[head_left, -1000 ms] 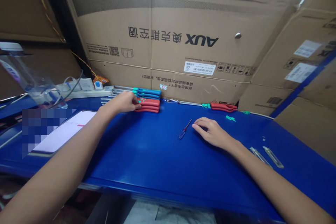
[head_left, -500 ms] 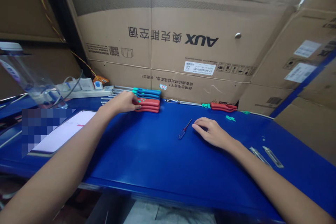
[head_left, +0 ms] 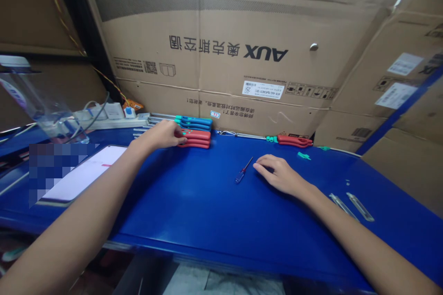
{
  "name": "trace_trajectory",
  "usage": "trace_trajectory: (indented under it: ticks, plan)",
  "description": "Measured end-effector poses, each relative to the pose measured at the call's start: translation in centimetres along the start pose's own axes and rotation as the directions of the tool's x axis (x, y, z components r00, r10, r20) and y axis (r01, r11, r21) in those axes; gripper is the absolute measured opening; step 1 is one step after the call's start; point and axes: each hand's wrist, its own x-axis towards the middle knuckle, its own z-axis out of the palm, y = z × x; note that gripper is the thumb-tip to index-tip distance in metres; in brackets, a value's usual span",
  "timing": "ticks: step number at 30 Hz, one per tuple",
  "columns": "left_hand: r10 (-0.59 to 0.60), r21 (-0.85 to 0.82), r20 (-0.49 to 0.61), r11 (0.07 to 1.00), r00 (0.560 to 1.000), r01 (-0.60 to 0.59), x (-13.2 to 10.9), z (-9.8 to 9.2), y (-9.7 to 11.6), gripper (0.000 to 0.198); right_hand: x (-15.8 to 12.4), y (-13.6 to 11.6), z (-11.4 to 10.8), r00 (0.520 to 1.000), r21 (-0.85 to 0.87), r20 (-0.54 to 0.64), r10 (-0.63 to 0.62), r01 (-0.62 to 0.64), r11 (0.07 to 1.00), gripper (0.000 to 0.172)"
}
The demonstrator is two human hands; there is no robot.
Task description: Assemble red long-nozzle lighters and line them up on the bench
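My left hand [head_left: 165, 134] is closed around the metal-tube end of the red stick lighters [head_left: 199, 139], which lie stacked on the blue table. Its thumb presses near their green parts, and some fingertips are hidden. Just behind them lie several blue stick lighters [head_left: 197, 123], their thin metal tubes pointing left. My right hand [head_left: 277, 173] rests on the table with its fingers loosely curved and the thumb apart, holding nothing. Close to its fingertips, not touching, is a small screwdriver [head_left: 240, 176] with a clear purplish handle.
Another red stick lighter [head_left: 294, 141] lies along the cardboard wall [head_left: 221, 18]. Green plastic pieces [head_left: 303, 156] and clear narrow parts [head_left: 360, 206] are on the right. A phone [head_left: 83, 175], a power strip [head_left: 117, 122] and a clear bottle [head_left: 51, 106] stand or lie at left.
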Motion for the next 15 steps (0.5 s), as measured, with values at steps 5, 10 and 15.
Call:
trace_trajectory:
  ticks: [5,10,15]
  plan:
    - [-0.011,0.021,0.002,1.0,1.0,0.011,-0.06,-0.18,0.15,0.033,0.01,-0.06,-0.01,1.0,-0.006,0.01,0.003,-0.003,1.0,0.033]
    - [-0.005,0.017,0.003,1.0,1.0,0.005,-0.04,-0.15,0.13,0.033,0.03,-0.07,0.01,1.0,-0.004,0.01,0.016,-0.016,1.0,0.033]
    - [-0.01,-0.004,-0.026,1.0,1.0,0.01,-0.06,-0.2,0.07,0.035,-0.02,-0.09,-0.1,1.0,-0.009,0.008,0.008,-0.008,1.0,0.033]
